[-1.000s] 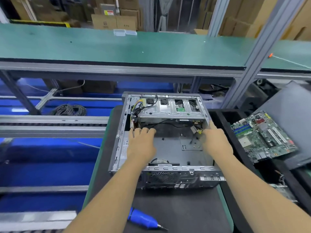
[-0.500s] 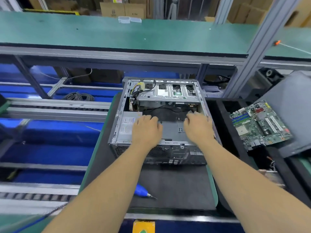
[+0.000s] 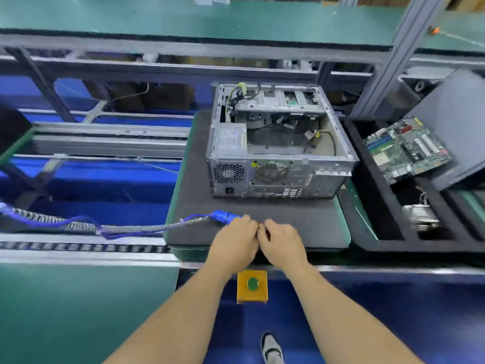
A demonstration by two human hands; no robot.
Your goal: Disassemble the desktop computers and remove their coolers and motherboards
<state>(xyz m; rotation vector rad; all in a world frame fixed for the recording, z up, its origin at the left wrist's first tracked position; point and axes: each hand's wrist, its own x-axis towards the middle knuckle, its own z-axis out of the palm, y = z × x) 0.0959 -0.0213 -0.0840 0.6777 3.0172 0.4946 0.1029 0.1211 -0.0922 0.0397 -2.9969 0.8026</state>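
An open desktop case (image 3: 278,179) lies on a black mat (image 3: 194,185) with its rear panel toward me. Inside it I see a power supply (image 3: 231,140), a drive cage and loose cables, and a bare floor with no board. A green motherboard (image 3: 406,148) lies in the black tray to the right. At the mat's near edge my left hand (image 3: 233,240) grips the blue electric screwdriver (image 3: 223,216). My right hand (image 3: 283,243) touches the left, its fingers curled at the tool's tip end. The tip is hidden.
The screwdriver's coiled cable (image 3: 131,228) trails left over the conveyor rail. A black foam tray (image 3: 388,232) on the right also holds a metal part (image 3: 420,219). A yellow box with a green button (image 3: 252,285) sits below my hands. A grey panel (image 3: 456,132) leans at far right.
Both hands came out of the case and back to the mat's near edge, where they closed round the screwdriver. The view pulled back from the case.
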